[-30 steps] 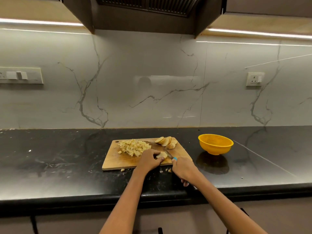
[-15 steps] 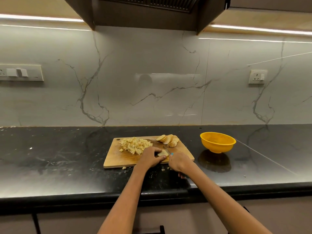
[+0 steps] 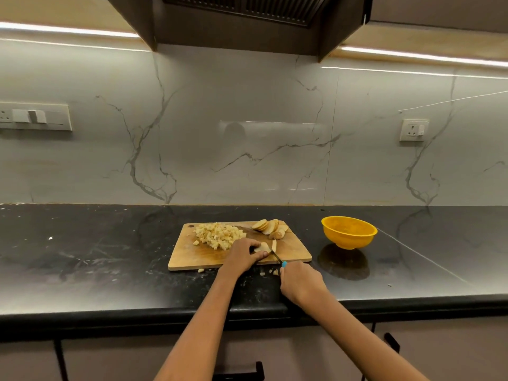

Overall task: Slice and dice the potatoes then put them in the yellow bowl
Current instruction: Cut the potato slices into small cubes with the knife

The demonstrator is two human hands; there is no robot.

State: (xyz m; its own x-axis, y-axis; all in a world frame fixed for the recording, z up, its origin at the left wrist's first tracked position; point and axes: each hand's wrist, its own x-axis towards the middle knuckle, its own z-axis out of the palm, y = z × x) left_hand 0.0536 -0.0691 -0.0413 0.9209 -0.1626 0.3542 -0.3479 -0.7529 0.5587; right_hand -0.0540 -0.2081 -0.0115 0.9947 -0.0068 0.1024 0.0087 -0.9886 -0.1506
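Note:
A wooden cutting board (image 3: 192,257) lies on the black counter. On it sits a heap of diced potato (image 3: 217,235) at the back left and a fan of potato slices (image 3: 270,226) at the back right. My left hand (image 3: 242,255) holds down a potato slice (image 3: 262,246) near the board's front edge. My right hand (image 3: 301,281) grips a knife (image 3: 276,255) with a blue handle, its blade set against that slice. The yellow bowl (image 3: 348,232) stands empty to the right of the board.
A few potato bits (image 3: 270,273) lie on the counter (image 3: 96,257) in front of the board. The marble wall behind carries a switch plate (image 3: 35,116) at left and a socket (image 3: 413,130) at right. The counter's front edge runs just below my wrists.
My right hand has drawn back toward the counter edge with the knife, and a thin strip now stands cut beside the held slice. My left hand stays on the slice.

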